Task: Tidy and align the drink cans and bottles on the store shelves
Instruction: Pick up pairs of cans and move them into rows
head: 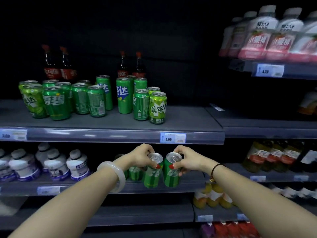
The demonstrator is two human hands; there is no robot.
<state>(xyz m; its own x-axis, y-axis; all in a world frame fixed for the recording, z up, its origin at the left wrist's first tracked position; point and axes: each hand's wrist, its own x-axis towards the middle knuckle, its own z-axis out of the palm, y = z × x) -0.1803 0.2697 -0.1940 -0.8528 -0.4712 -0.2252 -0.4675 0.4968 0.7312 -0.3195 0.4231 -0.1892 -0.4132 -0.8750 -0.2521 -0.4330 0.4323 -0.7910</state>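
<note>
Both hands, left (144,156) and right (186,158), each pinch one near-upright green can by its rim, left can (152,176) beside right can (171,174), before the lower shelf (190,184) front edge; the jumbled cans (96,100) stand above-left on the upper shelf (109,125).

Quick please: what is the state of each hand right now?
Left hand: grips the left green can near its top.
Right hand: grips the right green can likewise.

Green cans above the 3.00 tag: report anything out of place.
The green cans stand in a ragged cluster, not rows: tall and short mixed, labels turned different ways, well back from the shelf edge. Nothing is tipped or spilled.
</note>
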